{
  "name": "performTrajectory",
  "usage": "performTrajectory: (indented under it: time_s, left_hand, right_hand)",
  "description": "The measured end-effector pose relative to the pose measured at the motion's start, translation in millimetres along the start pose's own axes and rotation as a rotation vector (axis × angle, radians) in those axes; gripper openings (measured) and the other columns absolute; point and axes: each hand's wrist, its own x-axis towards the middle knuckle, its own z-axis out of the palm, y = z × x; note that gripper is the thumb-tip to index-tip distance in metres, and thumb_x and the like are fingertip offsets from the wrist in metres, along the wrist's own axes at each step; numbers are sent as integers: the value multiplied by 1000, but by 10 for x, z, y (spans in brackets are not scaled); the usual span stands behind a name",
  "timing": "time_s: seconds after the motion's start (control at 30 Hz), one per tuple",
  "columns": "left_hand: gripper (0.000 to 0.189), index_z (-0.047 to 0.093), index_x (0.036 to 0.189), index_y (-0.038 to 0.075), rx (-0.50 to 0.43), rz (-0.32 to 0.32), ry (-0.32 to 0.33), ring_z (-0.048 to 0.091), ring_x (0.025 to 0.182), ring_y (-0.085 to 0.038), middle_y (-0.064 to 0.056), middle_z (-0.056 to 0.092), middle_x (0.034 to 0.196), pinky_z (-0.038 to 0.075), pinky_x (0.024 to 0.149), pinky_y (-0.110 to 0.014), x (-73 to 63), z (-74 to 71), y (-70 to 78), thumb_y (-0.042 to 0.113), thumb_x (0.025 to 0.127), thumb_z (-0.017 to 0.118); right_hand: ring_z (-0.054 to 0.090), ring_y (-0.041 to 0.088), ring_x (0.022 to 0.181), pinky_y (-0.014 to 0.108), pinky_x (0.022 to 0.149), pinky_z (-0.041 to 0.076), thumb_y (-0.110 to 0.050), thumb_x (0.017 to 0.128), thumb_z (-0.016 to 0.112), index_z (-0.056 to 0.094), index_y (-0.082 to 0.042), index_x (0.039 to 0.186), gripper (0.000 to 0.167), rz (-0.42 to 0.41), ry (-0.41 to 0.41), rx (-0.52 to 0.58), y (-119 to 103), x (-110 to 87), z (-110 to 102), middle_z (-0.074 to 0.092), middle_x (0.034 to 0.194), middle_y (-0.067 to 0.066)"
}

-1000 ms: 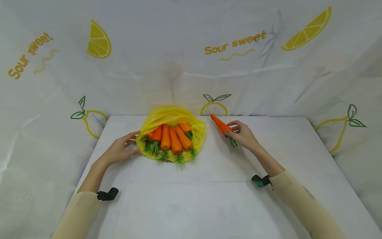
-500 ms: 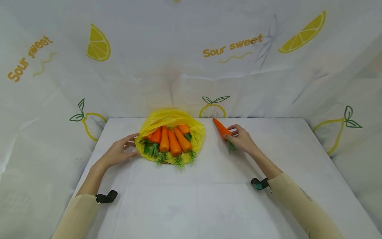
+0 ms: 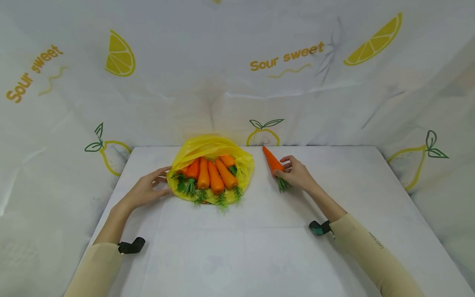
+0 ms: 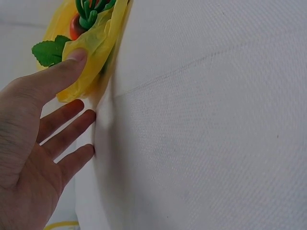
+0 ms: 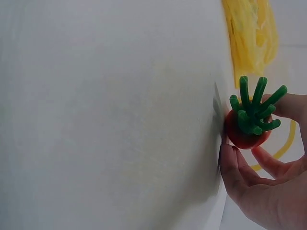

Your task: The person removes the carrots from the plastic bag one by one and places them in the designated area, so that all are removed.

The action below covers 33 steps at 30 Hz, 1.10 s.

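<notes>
My right hand (image 3: 298, 175) pinches an orange carrot (image 3: 272, 161) near its green-stemmed top, thumb on one side and fingers on the other. The carrot's tip points toward the back edge, to the right of the yellow plastic bag (image 3: 243, 165). In the right wrist view, the green stems (image 5: 254, 108) face the camera and the fingertips are close over the white surface. Several carrots (image 3: 216, 177) lie inside the bag, leafy tops toward its open mouth. At the bag's left side, my left hand (image 3: 146, 189) has thumb and fingers spread apart, the thumb (image 4: 74, 67) against the plastic.
A white-covered table (image 3: 237, 247) lies under everything. Behind it rises a white cloth (image 3: 185, 62) printed with lemons and words. A small black device (image 3: 132, 246) is worn on the left wrist and another black device (image 3: 320, 227) on the right.
The carrot in my right hand has turned a little, its stems swinging left and its tip pointing more toward the back. The left hand stays by the bag. The head view has shifted slightly.
</notes>
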Motion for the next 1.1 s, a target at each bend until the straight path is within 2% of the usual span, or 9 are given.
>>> performTrajectory:
  time_s: [0.13, 0.5, 0.73, 1.1]
  left_hand:
    - [82, 45, 163, 5, -2, -5, -3, 71, 126, -45, -27, 66, 144, 50, 115, -71, -5, 1, -6, 20, 94, 87]
    - [82, 44, 164, 6, -4, -19, -9, 70, 128, -45, -27, 65, 146, 48, 117, -70, 0, 7, -10, 20, 95, 86]
    - [82, 44, 164, 7, 2, -30, -14, 70, 129, -45, -27, 66, 146, 48, 117, -71, 7, 2, 3, 21, 95, 86]
    - [82, 44, 164, 6, 5, -29, -9, 70, 128, -45, -26, 66, 145, 48, 116, -71, 17, 12, -5, 19, 95, 86]
  right_hand:
    - [66, 41, 119, 54, 105, 61, -35, 102, 75, 49, 1, 147, 62, -14, 5, 8, -14, 9, -2, 64, 142, 30]
    - [65, 47, 127, 60, 112, 57, -31, 102, 75, 49, 2, 147, 61, -61, 42, 8, -117, 19, -47, 62, 144, 32]
    - [64, 47, 128, 60, 113, 56, -27, 103, 74, 49, 4, 147, 59, -58, 59, 7, -180, 31, -67, 61, 144, 32]
    - [64, 46, 128, 59, 112, 57, -21, 102, 73, 52, 5, 146, 55, -108, 83, 4, -309, 84, -85, 63, 142, 30]
